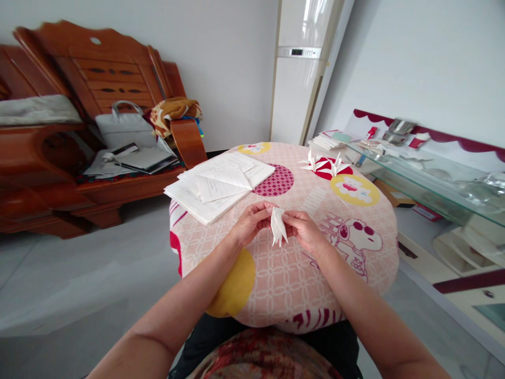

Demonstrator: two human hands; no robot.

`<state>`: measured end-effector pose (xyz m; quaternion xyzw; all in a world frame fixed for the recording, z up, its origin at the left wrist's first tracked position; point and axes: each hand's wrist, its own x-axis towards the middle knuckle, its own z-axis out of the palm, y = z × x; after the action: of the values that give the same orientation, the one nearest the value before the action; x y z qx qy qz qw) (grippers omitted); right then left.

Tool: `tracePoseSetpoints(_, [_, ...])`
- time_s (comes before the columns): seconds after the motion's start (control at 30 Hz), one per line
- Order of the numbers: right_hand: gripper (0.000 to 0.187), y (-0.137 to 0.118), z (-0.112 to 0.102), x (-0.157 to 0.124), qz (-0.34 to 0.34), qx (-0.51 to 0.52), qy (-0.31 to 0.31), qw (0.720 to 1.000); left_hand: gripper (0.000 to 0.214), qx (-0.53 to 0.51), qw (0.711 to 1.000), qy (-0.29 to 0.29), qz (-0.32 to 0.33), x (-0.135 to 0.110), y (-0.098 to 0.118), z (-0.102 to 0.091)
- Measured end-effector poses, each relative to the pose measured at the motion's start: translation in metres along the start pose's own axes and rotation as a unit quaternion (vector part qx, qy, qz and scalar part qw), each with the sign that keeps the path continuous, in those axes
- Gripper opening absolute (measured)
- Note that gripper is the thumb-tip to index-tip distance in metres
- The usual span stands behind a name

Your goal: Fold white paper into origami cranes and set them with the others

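Note:
Between my two hands, just above the near middle of the table, is a small piece of folded white paper (278, 225) with several narrow points hanging downward. My left hand (256, 220) pinches its left edge between thumb and fingers. From the other side, my right hand (302, 227) grips the right edge, its lower fingers partly hidden behind the paper. Two white paper cranes (335, 166) stand at the far right of the table. A stack of written-on paper sheets (221, 208) lies to the far left of my hands, with a folded sheet (223, 184) on top.
A pink patterned cloth (284, 284) covers the round table. At right stands a glass-shelved cabinet (442, 184) with cups and other items. A wooden chair (114, 68) at left holds a grey bag (124, 126) and a laptop-like flat object (148, 160). A tall white appliance (295, 89) stands behind.

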<state>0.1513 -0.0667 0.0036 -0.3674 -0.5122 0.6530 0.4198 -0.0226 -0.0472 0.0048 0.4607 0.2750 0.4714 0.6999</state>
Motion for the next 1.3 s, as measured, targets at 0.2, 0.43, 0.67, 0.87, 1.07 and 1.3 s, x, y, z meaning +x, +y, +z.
tracePoseSetpoints(0.2, [0.031, 0.0, 0.001, -0.002, -0.088, -0.112, 0.065, 0.988, 0.025, 0.087, 0.993, 0.034, 0.071, -0.001, 0.0, 0.0])
tracePoseSetpoints(0.43, [0.016, -0.001, 0.003, -0.005, -0.228, -0.227, 0.181, 0.929, 0.02, 0.289, 0.927, 0.111, 0.213, -0.012, 0.002, 0.011])
tracePoseSetpoints(0.67, [0.02, -0.004, 0.007, -0.01, -0.285, -0.272, 0.176, 0.902, 0.01, 0.419, 0.839, 0.132, 0.322, -0.023, 0.003, 0.018])
tracePoseSetpoints(0.87, [0.018, -0.009, 0.007, -0.012, -0.278, -0.252, 0.173, 0.911, 0.008, 0.435, 0.834, 0.123, 0.315, -0.022, 0.002, 0.017])
tracePoseSetpoints(1.07, [0.013, -0.009, 0.007, -0.011, -0.273, -0.24, 0.177, 0.915, 0.011, 0.498, 0.776, 0.114, 0.369, -0.023, 0.0, 0.016])
tracePoseSetpoints(1.3, [0.009, -0.007, 0.005, -0.01, -0.328, -0.303, 0.174, 0.878, 0.006, 0.493, 0.744, 0.117, 0.436, -0.019, -0.001, 0.015])
